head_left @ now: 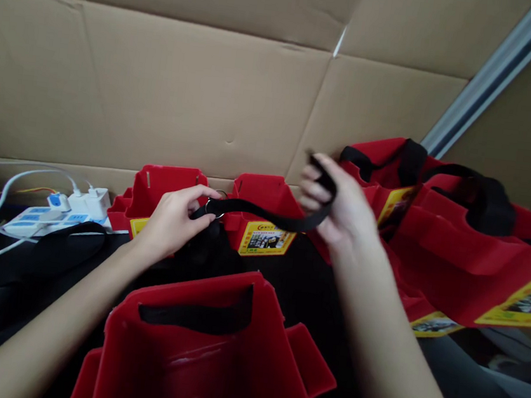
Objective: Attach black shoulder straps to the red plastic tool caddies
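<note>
A black webbing strap (268,215) stretches between both hands above a dark work surface. My left hand (174,217) pinches its left end, where a small metal ring (211,206) sits. My right hand (341,207) is closed on the other end, which loops over the fingers. Just behind the strap stand two small red fabric pouches (264,208) with yellow labels. A larger red fabric bag (209,359) with a black band across its opening sits right below my forearms.
A pile of red bags with black handles (462,240) fills the right side. A white power strip with plugs and cables (60,214) lies at the left. Brown cardboard sheets (163,85) form the back wall, with a metal rail (490,78) at upper right.
</note>
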`<state>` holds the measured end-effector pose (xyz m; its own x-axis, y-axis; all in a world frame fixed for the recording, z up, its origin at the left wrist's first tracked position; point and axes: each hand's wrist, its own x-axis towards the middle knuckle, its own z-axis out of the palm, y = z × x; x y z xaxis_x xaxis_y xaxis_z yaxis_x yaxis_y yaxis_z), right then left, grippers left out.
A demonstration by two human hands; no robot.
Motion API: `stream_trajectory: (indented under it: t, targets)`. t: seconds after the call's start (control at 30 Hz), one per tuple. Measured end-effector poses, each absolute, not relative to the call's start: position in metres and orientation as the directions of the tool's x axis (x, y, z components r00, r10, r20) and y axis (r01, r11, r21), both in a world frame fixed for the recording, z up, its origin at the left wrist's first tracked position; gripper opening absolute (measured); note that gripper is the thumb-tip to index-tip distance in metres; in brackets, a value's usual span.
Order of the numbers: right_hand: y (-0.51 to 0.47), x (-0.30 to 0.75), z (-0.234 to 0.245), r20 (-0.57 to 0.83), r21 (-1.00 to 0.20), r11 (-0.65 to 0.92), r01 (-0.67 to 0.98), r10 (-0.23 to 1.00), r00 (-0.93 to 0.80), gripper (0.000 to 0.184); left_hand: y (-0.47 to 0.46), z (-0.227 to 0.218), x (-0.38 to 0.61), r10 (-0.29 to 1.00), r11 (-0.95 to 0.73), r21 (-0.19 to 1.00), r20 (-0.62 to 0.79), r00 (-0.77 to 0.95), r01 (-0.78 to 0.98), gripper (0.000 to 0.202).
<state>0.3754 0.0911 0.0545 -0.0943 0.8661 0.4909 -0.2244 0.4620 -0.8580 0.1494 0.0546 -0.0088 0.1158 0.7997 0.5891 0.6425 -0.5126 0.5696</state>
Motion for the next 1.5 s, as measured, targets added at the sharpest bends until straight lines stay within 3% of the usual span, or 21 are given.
stream_trajectory:
  t: [0.07, 0.2, 0.37, 0.6, 0.97, 1.13, 1.23, 1.37, 1.5]
  targets:
    - [0.082, 0.353, 0.042, 0.289, -0.952, 0.231, -0.202, 0.896, -0.337, 0.025, 0.055, -0.01, 0.15, 0.781, -0.522, 0.563, 0.617, 0.094, 0.64, 0.033]
    - [0.073, 0.319, 0.016, 0.223, -0.972, 0.166, -0.164, 0.869, -0.441, 0.026, 0.055, -0.011, 0.148, 0.744, -0.552, 0.545, 0.663, 0.078, 0.631, 0.036]
    - [0.079, 0.318, 0.008, 0.227, -0.965, 0.136, -0.224, 0.86, -0.457, 0.024, 0.054, -0.012, 0.148, 0.645, -0.625, 0.403, 0.749, 0.152, 0.669, 0.031]
    - [0.082, 0.32, 0.011, 0.126, -0.974, -0.001, -0.225, 0.827, -0.548, 0.015, 0.05, -0.009, 0.152, 0.472, -0.729, 0.196, 0.838, 0.275, 0.656, 0.034]
    - [0.077, 0.315, 0.011, 0.095, -0.954, -0.074, -0.29, 0.843, -0.53, 0.015, 0.049, -0.01, 0.152, 0.406, -0.795, 0.136, 0.843, 0.353, 0.591, 0.037]
    - [0.074, 0.306, 0.004, 0.201, -0.94, 0.053, -0.337, 0.885, -0.421, 0.01, 0.05, -0.011, 0.153, 0.456, -0.819, 0.278, 0.846, 0.276, 0.502, 0.035]
    - [0.076, 0.308, 0.003, 0.233, -0.964, 0.147, -0.224, 0.871, -0.433, 0.01, 0.05, -0.012, 0.155, 0.57, -0.789, 0.486, 0.808, 0.151, 0.375, 0.029]
    - [0.083, 0.319, 0.006, 0.288, -0.955, 0.29, -0.066, 0.843, -0.454, 0.01, 0.049, -0.011, 0.155, 0.721, -0.689, 0.689, 0.682, 0.121, 0.224, 0.026]
    - [0.089, 0.329, 0.01, 0.27, -0.963, 0.203, -0.178, 0.747, -0.607, 0.017, 0.049, -0.007, 0.153, 0.754, -0.652, 0.756, 0.64, 0.149, 0.051, 0.024]
